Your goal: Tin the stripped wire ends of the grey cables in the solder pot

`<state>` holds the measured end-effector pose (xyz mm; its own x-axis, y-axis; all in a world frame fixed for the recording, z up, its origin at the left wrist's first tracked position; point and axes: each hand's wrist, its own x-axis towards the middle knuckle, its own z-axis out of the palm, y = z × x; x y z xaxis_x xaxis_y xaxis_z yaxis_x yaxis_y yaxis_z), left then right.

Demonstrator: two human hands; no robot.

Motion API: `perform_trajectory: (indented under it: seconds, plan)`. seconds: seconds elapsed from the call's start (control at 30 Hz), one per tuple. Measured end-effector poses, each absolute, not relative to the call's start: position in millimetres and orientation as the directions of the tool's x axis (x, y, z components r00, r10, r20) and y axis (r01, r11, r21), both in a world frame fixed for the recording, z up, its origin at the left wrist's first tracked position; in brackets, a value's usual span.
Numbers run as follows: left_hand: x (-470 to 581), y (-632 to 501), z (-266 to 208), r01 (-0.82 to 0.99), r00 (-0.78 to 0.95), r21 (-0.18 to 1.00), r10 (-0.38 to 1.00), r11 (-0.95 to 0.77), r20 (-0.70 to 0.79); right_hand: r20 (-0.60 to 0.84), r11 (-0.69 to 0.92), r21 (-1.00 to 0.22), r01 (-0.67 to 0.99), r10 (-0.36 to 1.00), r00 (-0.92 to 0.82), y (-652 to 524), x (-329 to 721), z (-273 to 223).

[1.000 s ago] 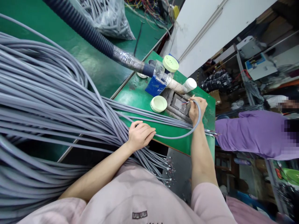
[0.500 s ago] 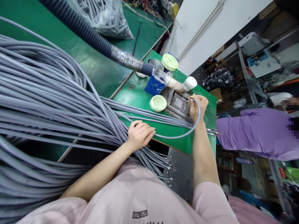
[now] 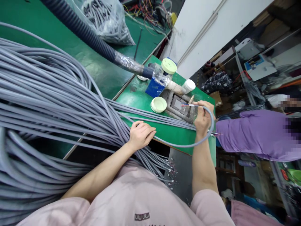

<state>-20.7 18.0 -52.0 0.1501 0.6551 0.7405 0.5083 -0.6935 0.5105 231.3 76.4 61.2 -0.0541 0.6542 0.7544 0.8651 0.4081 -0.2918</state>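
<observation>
The right hand point(image 3: 204, 116) has its fingers pinched on a grey cable point(image 3: 183, 145) just right of the square pot point(image 3: 180, 116), the end's axis running leftward so that its bare wires lie over the pot's middle. The farther left hand point(image 3: 141, 135) lies curled left of the pot, grip unclear; toward the body, cables point(image 3: 160, 118) separate the pot from the table point(image 3: 175, 134) edge, with a round cup point(image 3: 158, 104) at its left.

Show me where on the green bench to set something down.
Bare green shows between the blue box, open tub and straight grey cables, and a larger patch between the black hose and the cable coil. Crowded: around the square pot, by the right hand and held cable.
</observation>
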Motion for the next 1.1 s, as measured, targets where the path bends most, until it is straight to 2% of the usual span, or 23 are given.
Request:
perform_trajectory:
  seconds: [0.17, 0.27, 0.33, 0.43, 0.5, 0.57, 0.67, 0.77, 0.83, 0.9, 0.97, 1.03, 1.1]
  plan:
    - [-21.3, 18.6, -52.6, 0.492, 0.153, 0.545, 0.683, -0.680, 0.714, 0.780, 0.520, -0.549, 0.654, 0.601, 0.176, 42.0, 197.4, 52.9]
    - [-21.6, 15.8, -46.4, 0.411, 0.108, 0.666, 0.759, -0.622, 0.642, 0.776, 0.569, -0.609, 0.552, 0.571, 0.268, 28.1, 179.1, 42.5]
    - [-19.1, 10.5, -37.1, 0.270, 0.055, 0.805, 0.843, -0.528, 0.535, 0.784, 0.587, -0.607, 0.536, 0.552, 0.284, 18.0, 167.3, 36.8]
    - [-8.1, -2.5, -18.5, -0.128, 0.086, 0.966, 0.968, -0.225, 0.236, 0.802, 0.575, -0.569, 0.588, 0.545, 0.244, -2.2, 150.0, 31.4]
    - [2.9, -11.7, -6.8, -0.378, 0.247, 0.921, 0.969, 0.091, 0.006, 0.802, 0.554, -0.546, 0.628, 0.563, 0.202, -18.0, 139.9, 28.5]
    - [13.8, -18.8, 2.4, -0.519, 0.404, 0.787, 0.907, 0.334, -0.119, 0.797, 0.538, -0.524, 0.661, 0.583, 0.157, -33.5, 131.9, 24.5]
    - [23.3, -23.6, 11.5, -0.631, 0.512, 0.583, 0.840, 0.511, -0.182, 0.795, 0.534, -0.471, 0.702, 0.601, 0.076, -52.9, 125.6, 14.7]
    - [22.8, -24.1, 16.3, -0.661, 0.548, 0.468, 0.803, 0.586, -0.232, 0.802, 0.560, -0.428, 0.710, 0.597, 0.012, -67.3, 126.3, 3.1]
    - [19.8, -24.0, 17.7, -0.647, 0.553, 0.463, 0.791, 0.606, -0.261, 0.796, 0.570, -0.419, 0.707, 0.605, -0.016, -75.5, 130.5, -1.9]
    - [17.4, -24.3, 18.1, -0.616, 0.529, 0.520, 0.800, 0.592, -0.285, 0.778, 0.552, -0.445, 0.705, 0.628, 0.000, -83.1, 137.3, -2.8]
    - [16.9, -25.5, 18.2, -0.568, 0.493, 0.608, 0.821, 0.554, -0.287, 0.706, 0.469, -0.564, 0.680, 0.700, 0.103, -89.9, 145.9, -0.6]
    - [18.5, -27.9, 18.3, -0.529, 0.482, 0.670, 0.834, 0.521, -0.268, 0.514, 0.318, -0.755, 0.573, 0.830, 0.217, -95.7, 154.5, 1.5]
    - [21.4, -31.2, 17.8, -0.505, 0.515, 0.685, 0.820, 0.525, -0.250, 0.261, 0.154, -0.907, 0.392, 0.936, 0.235, -100.4, 160.2, 1.4]
